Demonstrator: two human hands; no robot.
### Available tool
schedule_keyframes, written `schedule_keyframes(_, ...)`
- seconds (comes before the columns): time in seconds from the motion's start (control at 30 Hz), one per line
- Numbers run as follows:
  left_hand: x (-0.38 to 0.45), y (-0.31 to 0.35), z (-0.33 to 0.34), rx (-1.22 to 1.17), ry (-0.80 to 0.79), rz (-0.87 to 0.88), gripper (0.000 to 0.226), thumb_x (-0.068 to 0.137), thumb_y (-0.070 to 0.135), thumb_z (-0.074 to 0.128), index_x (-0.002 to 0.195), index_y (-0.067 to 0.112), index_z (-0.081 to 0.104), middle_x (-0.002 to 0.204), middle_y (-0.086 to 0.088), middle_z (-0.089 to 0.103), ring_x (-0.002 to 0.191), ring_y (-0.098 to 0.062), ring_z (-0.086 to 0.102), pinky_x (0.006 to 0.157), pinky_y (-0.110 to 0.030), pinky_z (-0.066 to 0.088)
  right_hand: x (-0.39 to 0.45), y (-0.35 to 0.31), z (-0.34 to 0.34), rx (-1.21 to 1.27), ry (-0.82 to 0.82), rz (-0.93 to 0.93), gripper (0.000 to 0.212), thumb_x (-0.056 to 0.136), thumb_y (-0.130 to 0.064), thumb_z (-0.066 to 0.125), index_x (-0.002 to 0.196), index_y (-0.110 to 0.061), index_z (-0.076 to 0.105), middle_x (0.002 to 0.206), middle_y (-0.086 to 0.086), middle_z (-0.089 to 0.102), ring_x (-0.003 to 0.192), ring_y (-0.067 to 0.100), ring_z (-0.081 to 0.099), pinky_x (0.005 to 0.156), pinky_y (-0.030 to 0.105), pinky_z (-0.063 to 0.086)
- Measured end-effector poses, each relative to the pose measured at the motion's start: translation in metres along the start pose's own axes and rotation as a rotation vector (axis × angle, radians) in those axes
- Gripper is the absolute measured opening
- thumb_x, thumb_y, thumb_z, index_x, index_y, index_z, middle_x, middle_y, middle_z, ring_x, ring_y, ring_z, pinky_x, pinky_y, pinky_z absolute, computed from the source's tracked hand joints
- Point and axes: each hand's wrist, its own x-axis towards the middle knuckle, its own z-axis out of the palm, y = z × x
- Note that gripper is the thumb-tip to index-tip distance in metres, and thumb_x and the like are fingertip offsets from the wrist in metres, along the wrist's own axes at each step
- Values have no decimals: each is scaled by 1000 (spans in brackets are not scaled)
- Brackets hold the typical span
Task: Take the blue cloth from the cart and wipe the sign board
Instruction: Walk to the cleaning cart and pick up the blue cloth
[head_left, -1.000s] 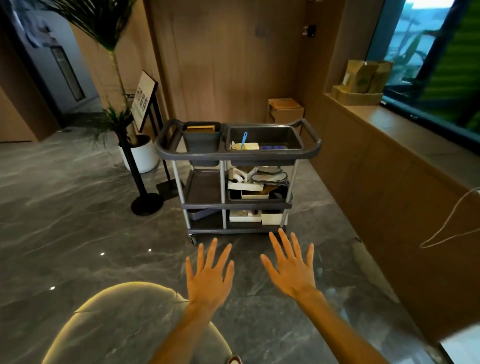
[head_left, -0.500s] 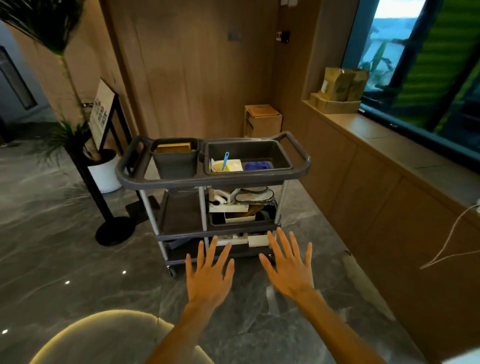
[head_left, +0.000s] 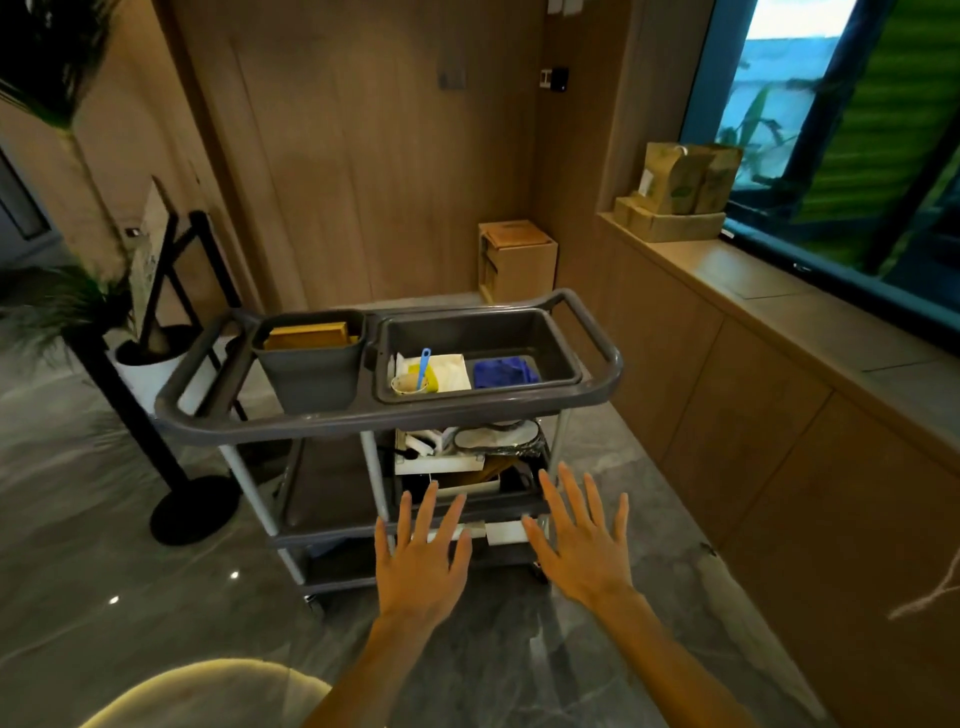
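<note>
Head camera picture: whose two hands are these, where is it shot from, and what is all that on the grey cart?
No machine here: a person wears one camera on the head, looking forward and down. The left hand and right hand are spread flat in front of the cart, holding nothing. In the cart's top tray lies the blue cloth beside white packaging and a paper cup. A grey bin sits to the left. The sign board stands beyond the cart on the left, near a potted plant.
</note>
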Motion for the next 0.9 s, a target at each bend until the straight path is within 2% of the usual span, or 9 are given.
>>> schedule_keyframes(0.13,57,26,7,-2,-16,-23,53,92,67,3,140,58,-16,160,14,-17,147,-19,-20,118,-55,-7,55,28,-4,7,-19,-8,75,84,-79,-3,148,-46,-23,163,-9,-20,148,20,-21,111,58,-23)
schedule_keyframes(0.23,96,46,9,-9,-4,-29,54,94,65,7,141,55,-16,162,13,-15,148,-21,-18,119,-55,-5,92,48,-8,-6,-20,-19,75,85,-79,-2,150,-46,-18,165,-7,-14,151,22,-14,113,59,-18)
schedule_keyframes(0.37,147,67,8,-2,16,-21,57,95,63,11,149,51,-5,164,9,-9,149,-23,-15,119,-57,2,145,71,-15,-5,-7,-28,79,83,-78,-5,152,-41,-14,166,-5,-7,153,22,-8,115,61,-12)
schedule_keyframes(0.43,166,74,9,8,23,-14,58,96,62,11,151,50,-2,164,9,-11,149,-23,-15,119,-57,3,166,79,-15,-17,-2,-41,79,83,-78,-5,152,-41,-14,166,-5,-8,153,23,-8,115,61,-10)
schedule_keyframes(0.53,217,82,13,-17,30,-15,56,97,62,12,148,52,-9,163,10,-13,149,-23,-15,120,-55,0,217,89,-13,-16,-6,-43,73,86,-77,-1,151,-46,-14,165,-6,-14,152,24,-9,116,62,-7)
schedule_keyframes(0.67,256,81,14,-29,40,2,56,98,59,17,151,51,-1,164,12,-10,150,-20,-13,119,-53,-3,253,89,-12,-27,-27,-49,70,88,-75,5,148,-47,-18,163,-7,-17,151,23,-14,119,63,-5)
schedule_keyframes(0.77,266,76,23,-36,42,33,56,97,59,14,150,52,-4,163,13,-12,148,-18,-18,119,-53,-4,258,90,-6,-38,-28,-60,72,84,-78,-4,146,-48,-23,160,-9,-23,149,20,-17,118,63,-8)
schedule_keyframes(0.9,333,59,39,-24,34,18,56,93,65,7,145,58,-13,162,14,-14,148,-18,-20,118,-53,-6,319,83,8,-8,-51,-37,76,78,-80,-11,145,-47,-24,160,-10,-22,151,21,-15,117,61,-9)
